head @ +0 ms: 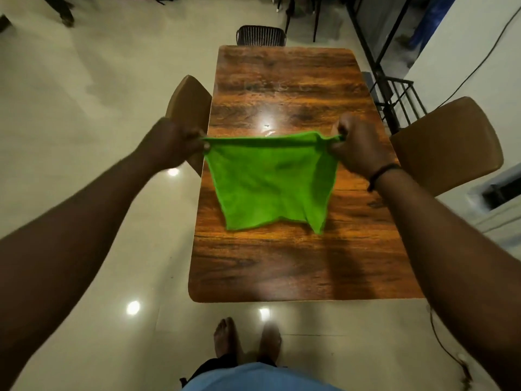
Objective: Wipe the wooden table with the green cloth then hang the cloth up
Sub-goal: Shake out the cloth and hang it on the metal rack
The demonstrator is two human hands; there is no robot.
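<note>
step: cloth [272,182] held stretched above table [284,263] | grip: left hand [172,142], right hand [356,145] each pinching a top corner | next: likely lowered flat for wiping

Dim indoor light; ceiling lamps are glaring off the tabletop [296,80] middle and glossy floor [84,108]. Forearms are casting soft shadows near its front edge. Wide-angle is bending edges, slight blur.

Both arms are bare to the edge of the view, with no sleeves showing. The right wrist carries a thin black band [384,176]. Near the bottom edge a light blue garment [253,379] shows, dark cloth just above it. Both feet [248,338] are bare.
</note>
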